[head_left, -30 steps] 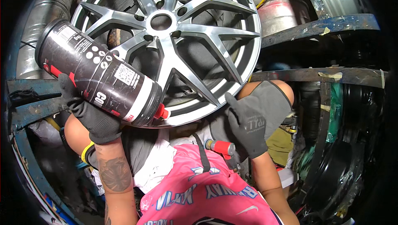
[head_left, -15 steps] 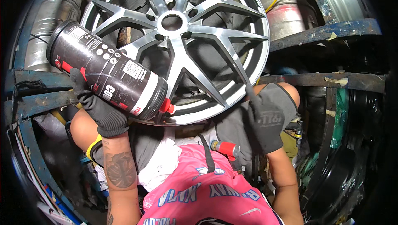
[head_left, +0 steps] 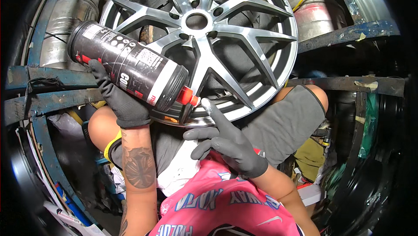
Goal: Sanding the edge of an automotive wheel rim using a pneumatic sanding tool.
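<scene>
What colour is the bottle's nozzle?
The nozzle is red; it shows best in the head view.

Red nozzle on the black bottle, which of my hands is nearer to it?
Right. Your right hand has its index fingertip beside the tip of the red nozzle; contact is unclear. Your left hand holds the black bottle by its body, farther away.
</scene>
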Motion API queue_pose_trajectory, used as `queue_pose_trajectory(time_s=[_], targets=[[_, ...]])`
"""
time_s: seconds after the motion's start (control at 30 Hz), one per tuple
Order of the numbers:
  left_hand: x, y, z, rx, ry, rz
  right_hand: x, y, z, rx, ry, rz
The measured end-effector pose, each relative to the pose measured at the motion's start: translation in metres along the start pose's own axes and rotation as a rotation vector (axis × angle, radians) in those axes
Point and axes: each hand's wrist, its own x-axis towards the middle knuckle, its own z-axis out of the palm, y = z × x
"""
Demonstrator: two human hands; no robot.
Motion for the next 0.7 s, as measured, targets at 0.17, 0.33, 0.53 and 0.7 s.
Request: queue_pose_trajectory(time_s=[0.17, 0.33, 0.53, 0.7], targets=[[-0.011, -0.001, 0.01, -0.059, -0.065, -0.032, -0.003, 0.002, -0.004, 0.285, -0.116, -0.006], [-0.014, -0.006, 0.003, -0.102, -0.102, -0.023, -0.03, -0.006, -0.032, 0.17, -0.044, 0.038], [-0.023, -0.004, 0.004, -0.159, -0.203, -0.185, -0.053, -0.022, -0.072, -1.449, 0.651, -0.191], [-0.038, 0.006, -0.016, -0.267, -0.359, -0.284, -0.055, -0.022, -0.089, -1.906, 0.648, -0.236]])
